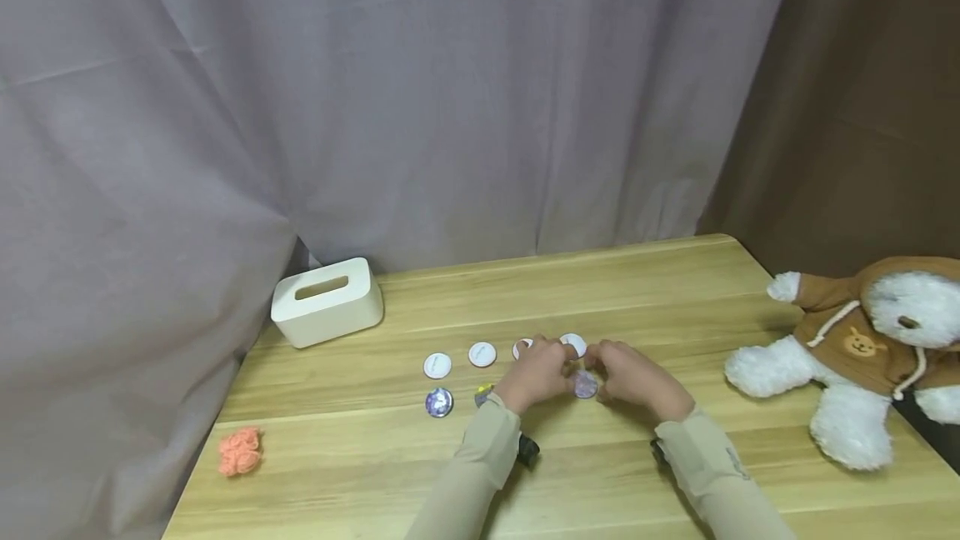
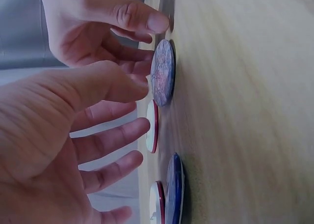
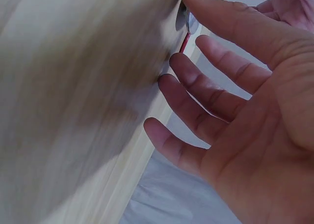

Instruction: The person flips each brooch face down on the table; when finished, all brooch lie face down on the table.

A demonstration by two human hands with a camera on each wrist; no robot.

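Observation:
A round button badge with a purple-grey picture lies on the table between my two hands. My left hand is at its left side, thumb tip right at the badge's edge in the left wrist view, the other fingers spread loosely. From the other side comes my right hand, its thumb reaching to the badge and its fingers loosely bent and apart. Behind them a white badge with a red rim lies flat; another white badge is partly covered by the left hand.
Two more white badges lie to the left. In front of them are a blue-purple badge and a yellow-and-grey badge, partly behind the left wrist. A cream tissue box, a coral knitted piece and a plush toy stand around the table.

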